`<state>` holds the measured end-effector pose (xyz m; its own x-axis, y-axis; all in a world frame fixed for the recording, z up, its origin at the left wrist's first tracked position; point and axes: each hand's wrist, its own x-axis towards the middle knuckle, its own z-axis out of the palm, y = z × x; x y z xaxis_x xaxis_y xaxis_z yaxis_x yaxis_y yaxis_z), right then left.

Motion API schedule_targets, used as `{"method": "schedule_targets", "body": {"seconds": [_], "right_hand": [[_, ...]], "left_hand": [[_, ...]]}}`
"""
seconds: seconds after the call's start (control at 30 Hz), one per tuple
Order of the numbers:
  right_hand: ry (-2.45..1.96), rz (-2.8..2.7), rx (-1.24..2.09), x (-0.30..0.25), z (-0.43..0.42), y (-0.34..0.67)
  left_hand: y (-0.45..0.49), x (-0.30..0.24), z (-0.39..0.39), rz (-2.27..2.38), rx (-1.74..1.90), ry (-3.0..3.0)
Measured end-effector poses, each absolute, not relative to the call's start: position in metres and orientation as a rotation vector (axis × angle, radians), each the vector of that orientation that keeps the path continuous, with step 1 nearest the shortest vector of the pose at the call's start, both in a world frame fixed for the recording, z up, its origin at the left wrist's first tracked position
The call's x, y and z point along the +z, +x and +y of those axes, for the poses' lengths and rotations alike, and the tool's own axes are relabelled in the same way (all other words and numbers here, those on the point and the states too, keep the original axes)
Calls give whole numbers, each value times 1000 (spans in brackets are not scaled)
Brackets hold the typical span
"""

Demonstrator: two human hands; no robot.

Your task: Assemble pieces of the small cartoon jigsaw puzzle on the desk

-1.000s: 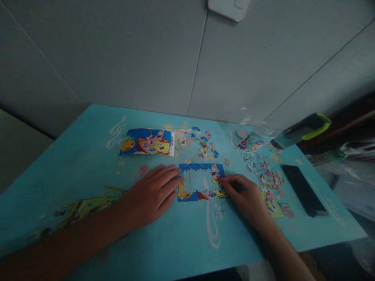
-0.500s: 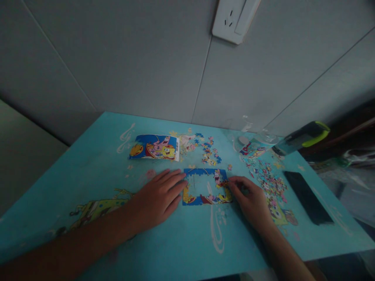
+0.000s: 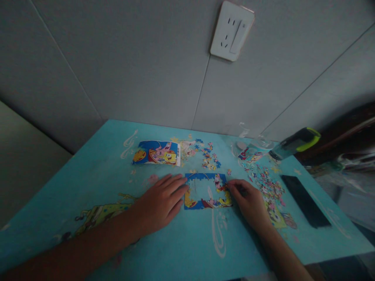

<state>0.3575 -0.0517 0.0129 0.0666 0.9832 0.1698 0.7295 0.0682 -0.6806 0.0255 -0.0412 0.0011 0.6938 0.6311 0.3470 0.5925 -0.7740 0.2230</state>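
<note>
A small jigsaw frame (image 3: pixel 191 203), its border assembled and its middle open, lies on the turquoise cartoon-printed table (image 3: pixel 164 249). My left hand (image 3: pixel 159 203) rests flat on the table with fingers spread, fingertips touching the frame's left edge. My right hand (image 3: pixel 249 201) sits at the frame's right edge, fingers curled in a pinch against the pieces there; whatever it holds is too small to make out. Loose puzzle pieces (image 3: pixel 268 185) lie scattered to the right of that hand.
A picture card (image 3: pixel 156 152) and another cluster of pieces (image 3: pixel 209 156) lie behind the frame. A dark phone (image 3: pixel 304 201) lies at the right, with a clear bag (image 3: pixel 252 150) and a green-capped bottle (image 3: pixel 294 142) behind it. A wall socket (image 3: pixel 231 31) is above.
The view has tilted upward, showing more wall and the socket. Both hands stay at the puzzle frame's sides; the right fingers shifted slightly along its right edge.
</note>
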Motion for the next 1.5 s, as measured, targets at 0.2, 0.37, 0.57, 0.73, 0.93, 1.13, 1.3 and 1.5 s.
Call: {"method": "schedule_targets", "body": {"seconds": [0.2, 0.37, 0.57, 0.73, 0.93, 1.13, 1.3, 1.5], "right_hand": [[-1699, -1708, 486, 12, -49, 359], [-1706, -1713, 481, 16, -48, 358], [-1714, -1716, 418, 16, -49, 360], [-1704, -1747, 380, 16, -45, 359], [-1660, -1942, 216, 29, 6, 350], [-1702, -2075, 194, 36, 49, 327], [-1725, -2186, 193, 31, 50, 293], [-1683, -2255, 292, 30, 64, 279]], "left_hand": [[26, 2, -41, 1001, 644, 2790], [27, 2, -40, 1003, 657, 2793], [26, 2, -41, 1009, 626, 2810], [26, 2, -41, 1012, 621, 2798], [26, 2, -40, 1006, 621, 2793], [26, 4, -39, 1005, 614, 2794], [26, 4, -40, 1003, 617, 2795], [26, 6, -40, 996, 596, 2804]]}}
